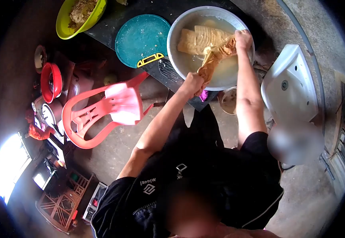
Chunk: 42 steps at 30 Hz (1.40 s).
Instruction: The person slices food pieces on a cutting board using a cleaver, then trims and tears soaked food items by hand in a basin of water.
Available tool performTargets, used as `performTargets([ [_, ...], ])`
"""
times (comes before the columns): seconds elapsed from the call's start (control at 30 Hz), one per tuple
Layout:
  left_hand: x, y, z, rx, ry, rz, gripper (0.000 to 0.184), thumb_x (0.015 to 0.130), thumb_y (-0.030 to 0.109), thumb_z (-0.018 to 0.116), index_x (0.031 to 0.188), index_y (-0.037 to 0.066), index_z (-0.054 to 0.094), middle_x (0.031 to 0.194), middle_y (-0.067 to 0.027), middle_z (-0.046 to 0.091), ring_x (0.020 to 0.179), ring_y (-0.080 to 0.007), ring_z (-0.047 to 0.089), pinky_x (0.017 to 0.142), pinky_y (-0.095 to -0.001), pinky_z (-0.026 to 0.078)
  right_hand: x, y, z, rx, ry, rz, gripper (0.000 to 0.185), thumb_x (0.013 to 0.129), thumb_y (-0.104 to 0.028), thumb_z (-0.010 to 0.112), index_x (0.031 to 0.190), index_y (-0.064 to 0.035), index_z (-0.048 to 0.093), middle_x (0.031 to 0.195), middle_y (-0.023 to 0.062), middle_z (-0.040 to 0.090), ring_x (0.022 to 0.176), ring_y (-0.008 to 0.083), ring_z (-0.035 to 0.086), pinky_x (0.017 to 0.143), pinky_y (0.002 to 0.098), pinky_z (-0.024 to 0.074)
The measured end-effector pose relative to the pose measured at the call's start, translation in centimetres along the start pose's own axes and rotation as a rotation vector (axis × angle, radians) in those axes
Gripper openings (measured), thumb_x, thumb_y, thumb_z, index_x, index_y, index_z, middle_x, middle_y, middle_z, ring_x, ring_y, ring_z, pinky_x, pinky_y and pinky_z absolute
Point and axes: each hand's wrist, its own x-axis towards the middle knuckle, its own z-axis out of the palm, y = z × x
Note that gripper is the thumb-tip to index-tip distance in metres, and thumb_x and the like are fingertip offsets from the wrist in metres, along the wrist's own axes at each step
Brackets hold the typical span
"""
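Observation:
A long, wrinkled yellow-brown leafy strip (209,68) stretches, bunched and twisted, between my two hands over a metal basin (171,41). My left hand (194,84) is closed round its lower end at the near rim. At the right side of the basin, my right hand (243,40) grips the upper end. Behind the strip, a broad, pale-yellow ribbed piece (204,39) lies in the basin's cloudy water. Its exact kind I cannot make out.
Left of the basin lie a round teal cutting board (140,39) with a yellow handle and a green bowl (63,23) of food. A pink plastic chair (120,103) stands at left. A white washbasin (289,89) is at right.

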Motion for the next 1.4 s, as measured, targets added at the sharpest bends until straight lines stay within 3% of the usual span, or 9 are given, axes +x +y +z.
performTargets([
  [0.13, -0.6, -1.9, -0.5, -0.487, -0.046, -0.094, 0.015, 0.082, 0.013, 0.046, 0.075, 0.003, 0.056, 0.055, -0.0028, 0.048, 0.038, -0.0101, 0.038, 0.033, -0.0260, 0.025, 0.8, -1.5, -1.9, -0.075, 0.019, -0.045, 0.030, 0.070, -0.033, 0.060, 0.088, -0.0103, 0.066, 0.090, 0.0178, 0.065, 0.086, 0.0390, 0.062, 0.075, 0.0456, 0.0491],
  [0.2, -2.4, -1.0, -2.8, 0.051, -0.047, -0.142, 0.014, 0.082, 0.010, 0.045, 0.079, 0.002, 0.056, 0.058, -0.0031, 0.049, 0.039, -0.0101, 0.037, 0.034, -0.0253, 0.027, 1.2, -1.5, -2.3, -0.073, -0.003, -0.050, 0.030, 0.069, -0.035, 0.060, 0.088, -0.0112, 0.066, 0.091, 0.0175, 0.065, 0.086, 0.0397, 0.061, 0.075, 0.0455, 0.0491],
  [0.23, -1.3, -3.4, -3.7, -0.326, -0.101, -0.100, 0.013, 0.082, 0.010, 0.045, 0.081, 0.003, 0.056, 0.058, -0.0019, 0.049, 0.040, -0.0094, 0.038, 0.034, -0.0247, 0.028, 1.2, -2.1, -2.8, -0.107, 0.020, -0.039, 0.030, 0.070, -0.036, 0.059, 0.085, -0.0105, 0.064, 0.089, 0.0174, 0.065, 0.086, 0.0399, 0.061, 0.074, 0.0457, 0.0490],
  [0.63, -1.2, -5.5, -10.2, 0.030, 0.074, -0.167, 0.020, 0.079, 0.013, 0.050, 0.062, 0.004, 0.055, 0.050, -0.0059, 0.049, 0.035, -0.0127, 0.044, 0.031, -0.0262, 0.027, 4.8, -3.4, -6.7, -0.008, 0.228, -0.103, 0.052, 0.070, -0.058, 0.062, 0.086, -0.0082, 0.067, 0.090, 0.0163, 0.066, 0.086, 0.0346, 0.064, 0.076, 0.0436, 0.0483],
  [0.93, 10.5, 4.0, -6.6, -0.757, -0.256, 0.134, 0.021, 0.085, 0.026, 0.051, 0.078, 0.007, 0.050, 0.070, -0.0087, 0.052, 0.065, -0.0189, 0.054, 0.055, -0.0352, 0.046, -3.8, -6.3, 0.6, 0.588, -0.603, -0.276, 0.049, 0.082, -0.046, 0.061, 0.101, -0.0009, 0.059, 0.077, 0.0065, 0.066, 0.075, 0.0244, 0.063, 0.071, 0.0418, 0.0489],
  [1.1, 12.2, 8.1, -4.8, -0.822, -0.023, 0.241, 0.045, 0.086, 0.041, 0.052, 0.108, 0.002, 0.049, 0.102, -0.0166, 0.055, 0.091, -0.0295, 0.057, 0.081, -0.0424, 0.049, -5.2, 0.4, -3.2, -0.319, -0.439, -0.119, 0.024, 0.080, -0.018, 0.059, 0.091, 0.0021, 0.066, 0.089, 0.0238, 0.064, 0.088, 0.0373, 0.062, 0.077, 0.0450, 0.0483],
  [1.2, 11.7, 7.6, -4.5, -0.789, 0.095, 0.242, 0.068, 0.086, 0.049, 0.051, 0.130, -0.001, 0.038, 0.127, -0.0200, 0.045, 0.112, -0.0319, 0.051, 0.094, -0.0456, 0.040, -7.0, 4.9, -1.5, -0.661, -0.492, -0.612, 0.024, 0.075, -0.018, 0.062, 0.088, 0.0015, 0.066, 0.095, 0.0203, 0.063, 0.095, 0.0339, 0.059, 0.084, 0.0429, 0.0463],
  [1.23, 11.2, 6.8, -4.8, -0.689, 0.034, 0.266, 0.081, 0.086, 0.053, 0.049, 0.140, 0.000, 0.023, 0.141, -0.0202, 0.030, 0.124, -0.0312, 0.041, 0.102, -0.0452, 0.031, -6.8, 5.0, -1.1, -0.632, -0.571, -0.492, 0.026, 0.073, -0.019, 0.064, 0.089, 0.0017, 0.066, 0.095, 0.0207, 0.063, 0.095, 0.0340, 0.060, 0.083, 0.0426, 0.0466],
  [1.4, 10.0, 0.9, -3.7, -0.383, 0.084, 0.362, 0.059, 0.088, 0.039, 0.053, 0.132, 0.002, 0.041, 0.125, -0.0158, 0.049, 0.108, -0.0236, 0.053, 0.088, -0.0381, 0.043, -8.3, 2.2, -2.8, -0.314, -0.765, -0.017, 0.034, 0.071, -0.023, 0.063, 0.097, -0.0003, 0.066, 0.098, 0.0238, 0.063, 0.096, 0.0354, 0.061, 0.081, 0.0416, 0.0487],
])
